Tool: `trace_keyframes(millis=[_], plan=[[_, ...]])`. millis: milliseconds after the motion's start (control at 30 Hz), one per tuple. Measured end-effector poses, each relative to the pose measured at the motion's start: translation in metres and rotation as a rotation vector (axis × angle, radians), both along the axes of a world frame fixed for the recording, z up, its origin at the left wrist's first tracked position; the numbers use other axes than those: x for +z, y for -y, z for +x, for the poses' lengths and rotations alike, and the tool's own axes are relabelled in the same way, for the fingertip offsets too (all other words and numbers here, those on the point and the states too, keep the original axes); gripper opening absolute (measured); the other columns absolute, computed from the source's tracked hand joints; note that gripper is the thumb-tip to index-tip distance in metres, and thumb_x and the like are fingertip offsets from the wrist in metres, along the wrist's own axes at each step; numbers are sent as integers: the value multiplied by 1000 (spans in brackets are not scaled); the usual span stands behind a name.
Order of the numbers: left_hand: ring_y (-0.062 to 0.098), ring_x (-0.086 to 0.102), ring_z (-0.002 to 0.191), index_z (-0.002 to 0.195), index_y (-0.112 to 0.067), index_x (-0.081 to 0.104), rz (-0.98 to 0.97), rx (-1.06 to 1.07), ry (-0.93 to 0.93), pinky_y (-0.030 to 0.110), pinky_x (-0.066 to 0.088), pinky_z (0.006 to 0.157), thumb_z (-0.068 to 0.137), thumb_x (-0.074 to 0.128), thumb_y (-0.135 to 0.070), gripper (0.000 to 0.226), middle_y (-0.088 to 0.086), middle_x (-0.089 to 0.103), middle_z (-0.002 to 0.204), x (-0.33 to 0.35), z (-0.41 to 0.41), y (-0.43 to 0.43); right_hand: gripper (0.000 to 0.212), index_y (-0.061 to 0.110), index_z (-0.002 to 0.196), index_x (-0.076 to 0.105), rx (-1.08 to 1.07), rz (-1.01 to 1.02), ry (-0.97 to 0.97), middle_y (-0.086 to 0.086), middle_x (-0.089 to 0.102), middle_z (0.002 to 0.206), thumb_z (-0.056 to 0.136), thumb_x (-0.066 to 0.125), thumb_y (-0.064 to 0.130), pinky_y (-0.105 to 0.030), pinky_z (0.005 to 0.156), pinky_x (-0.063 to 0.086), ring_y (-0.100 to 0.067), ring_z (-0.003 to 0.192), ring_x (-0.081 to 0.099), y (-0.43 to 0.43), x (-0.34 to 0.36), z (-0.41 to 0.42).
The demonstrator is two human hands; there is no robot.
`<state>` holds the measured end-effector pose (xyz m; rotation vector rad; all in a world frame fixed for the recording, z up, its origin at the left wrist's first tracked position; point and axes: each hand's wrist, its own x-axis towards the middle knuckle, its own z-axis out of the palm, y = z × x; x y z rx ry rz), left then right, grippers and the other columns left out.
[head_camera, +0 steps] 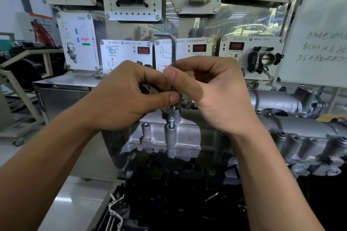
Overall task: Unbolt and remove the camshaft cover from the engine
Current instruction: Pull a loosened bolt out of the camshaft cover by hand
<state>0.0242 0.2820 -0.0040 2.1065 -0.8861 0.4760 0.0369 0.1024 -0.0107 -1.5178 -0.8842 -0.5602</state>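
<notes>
Both your hands meet at the middle of the view on an L-shaped hex key [173,50]. It stands upright, with its short arm at the top pointing to 9 o'clock and its long shaft running down between your fingers.

Your left hand [120,99], coming in from 8 o'clock, pinches the lower shaft between the thumb and curled fingers. The thumb tip lies across the shaft just above the bolt. Your right hand [216,95], coming in from 4 o'clock, pinches the shaft higher up, thumb against forefinger, with the other fingers curled behind. One thumb sits just above the other.

The key's lower end meets the head of a bolt [171,123] at 6 o'clock from your hands. The bolt stands raised out of its boss, and bluish thread shows between head and boss. That boss belongs to the silver cast camshaft cover [189,137], which sits on top of the engine [178,184]. Silver castings carry on toward 3 o'clock, and the dark engine body fills the view at 6 o'clock.

At 12 o'clock hang training panels [125,56] with red displays, and the one at 2 o'clock carries a throttle body [266,58]. A handwritten whiteboard [315,24] stands at 3 o'clock and a steel cabinet [63,88] at 9 o'clock.
</notes>
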Motion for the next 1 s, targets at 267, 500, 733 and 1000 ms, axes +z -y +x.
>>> trace_keyframes(millis=[267, 500, 733, 1000], plan=[[13, 73, 85, 92, -36, 78, 9, -36, 2, 27, 58, 80, 78, 71, -47, 19, -5, 78, 89, 0, -1, 2, 12, 3, 73, 73, 25, 35, -4, -29, 63, 69, 84, 76, 8, -37, 56, 50, -33, 59, 60, -10, -4, 4], [20, 74, 86, 92, -34, 80, 44, 22, 20, 40, 55, 83, 79, 73, -42, 17, -8, 78, 89, 1, 0, -3, 21, 5, 98, 75, 54, -145, 1, -3, 72, 75, 98, 56, 14, -35, 68, 55, -18, 73, 67, 1, -1, 2], [10, 73, 91, 94, -38, 77, -27, 11, 21, 34, 58, 87, 75, 78, -48, 22, -7, 78, 92, 0, 0, 3, 10, 14, 75, 74, 33, 21, -17, -17, 70, 67, 83, 78, 11, -39, 58, 59, -29, 61, 68, -9, -3, -1], [-6, 70, 84, 98, -24, 79, 73, 4, 36, 4, 47, 74, 86, 71, -33, 17, -21, 76, 89, 3, -3, 0, 20, 9, 101, 74, -26, -129, 4, -5, 70, 92, 99, 56, 16, -43, 85, 54, -18, 91, 67, -7, -4, 2]])
